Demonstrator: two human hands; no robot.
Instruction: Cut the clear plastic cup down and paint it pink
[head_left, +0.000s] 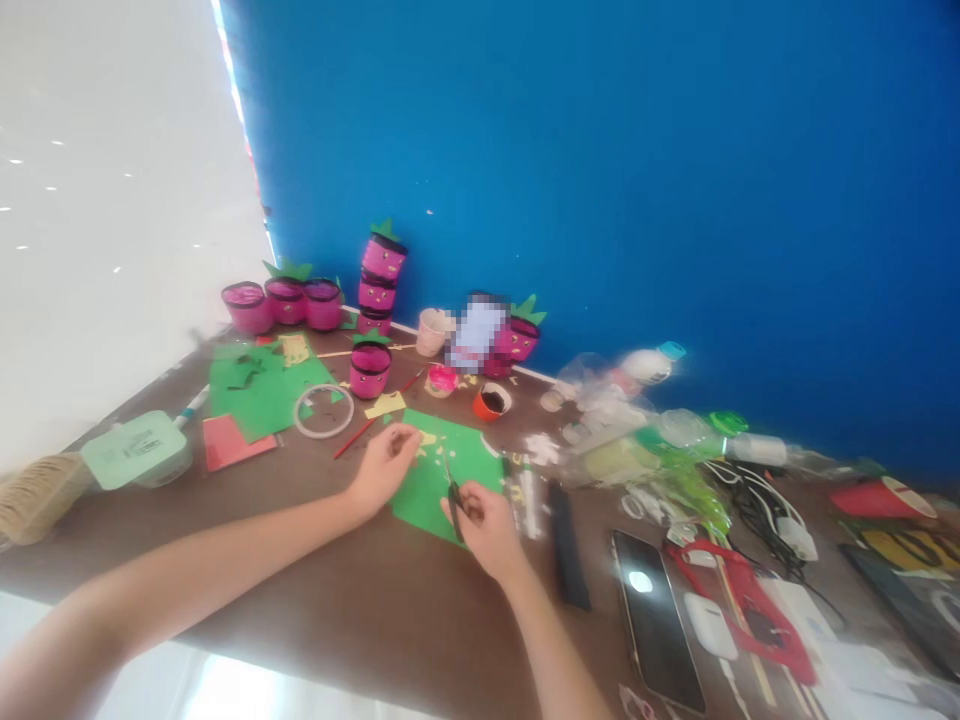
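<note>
My right hand [486, 525] is closed around the handles of a pair of scissors [454, 492], whose blades point away over a green paper sheet [420, 500]. To its left, my left hand [385, 467] is closed in a pinch at the sheet's left side. A small piece of yellow paper [427, 438] shows at its fingertips. Tiny pale scraps lie scattered on the green sheet near the scissor tips. Just beyond my left hand is a larger yellow paper piece [385, 404].
Pink cups with green paper leaves [370, 370] stand at the back, some stacked. A tape ring [323, 411], another green sheet [262, 385] and a mint-green box [139, 449] lie left. On the right are a phone [658, 620], plastic bottles, cables and a black strip [568, 545].
</note>
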